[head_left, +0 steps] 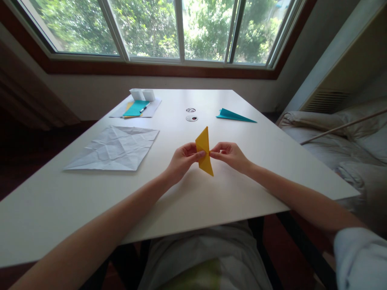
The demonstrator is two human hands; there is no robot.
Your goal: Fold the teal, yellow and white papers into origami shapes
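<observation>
Head view: folded yellow paper (204, 151) held upright above the white table (211, 197), near its middle. Left hand (183, 159) pinches its left edge, right hand (229, 155) its right edge, fingers closed on paper. Creased white sheet (115, 147) lies left; teal folded paper (234, 115) beyond, right.

A white table (211, 201) carries everything. At about ten o'clock on it lies a creased white paper sheet (115, 148), unfolded and flat. Farther off at eleven o'clock, a teal sheet (135, 108) rests on a pile of papers (a pen (144, 107) on top), with a small white box (142, 94) behind. At one o'clock lies a teal folded paper (234, 116). Near twelve o'clock sit two small round objects (191, 114).
</observation>
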